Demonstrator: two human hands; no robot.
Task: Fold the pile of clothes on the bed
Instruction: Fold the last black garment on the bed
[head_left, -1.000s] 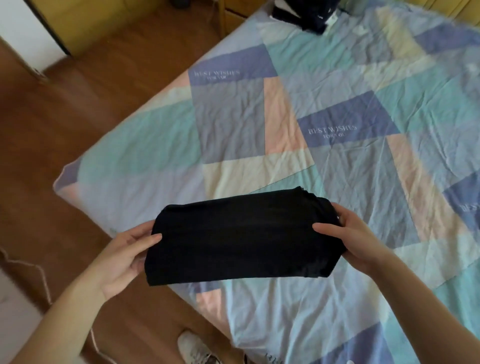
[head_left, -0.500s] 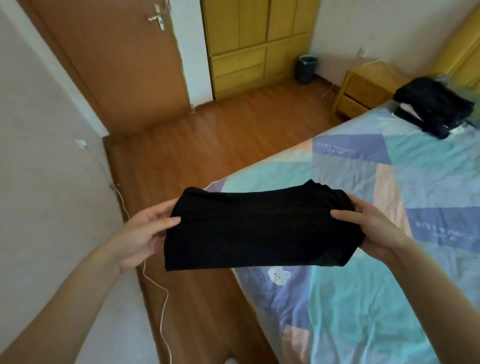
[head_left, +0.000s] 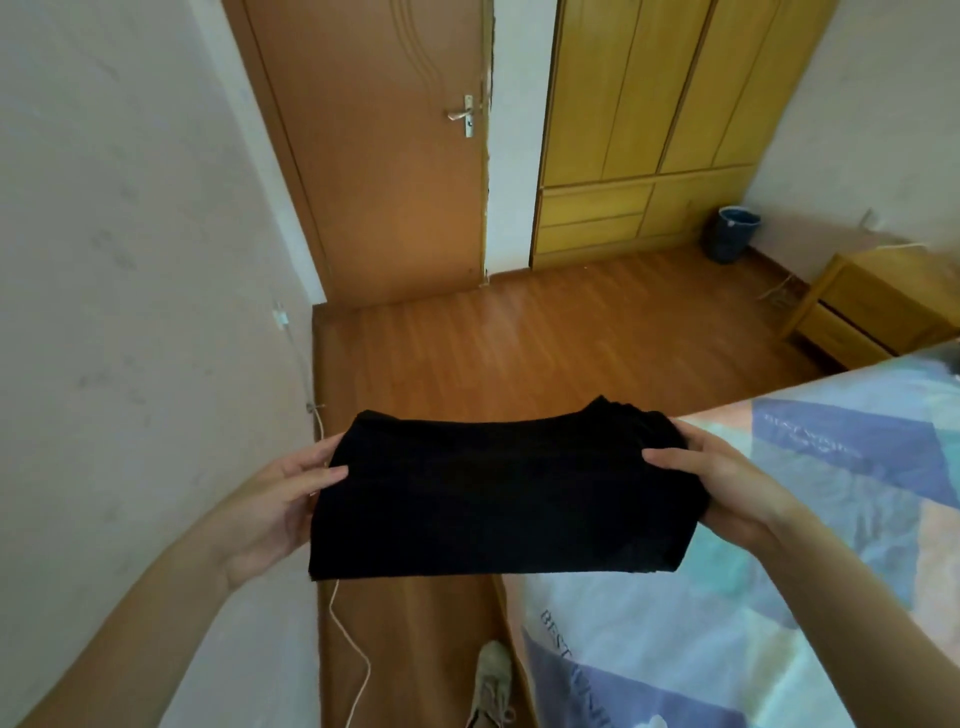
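Now both hands (head_left: 270, 499) (head_left: 727, 488) hold a folded black garment (head_left: 498, 493).

A brown wooden door (head_left: 384, 156) with a metal lever handle (head_left: 462, 115) is standing closed at upper centre. To its right, a yellow wardrobe (head_left: 649, 124) with drawers below is occupying the upper right. A dark blue waste bin (head_left: 735, 233) is sitting on the wood floor (head_left: 545, 348) beside the wardrobe, and a yellow nightstand (head_left: 878, 306) is standing at the right edge. A pale wall (head_left: 130, 260) is filling the left side; a white cable (head_left: 345, 629) is running down from it onto the floor. A light-coloured shoe (head_left: 492, 686) is showing at bottom centre.
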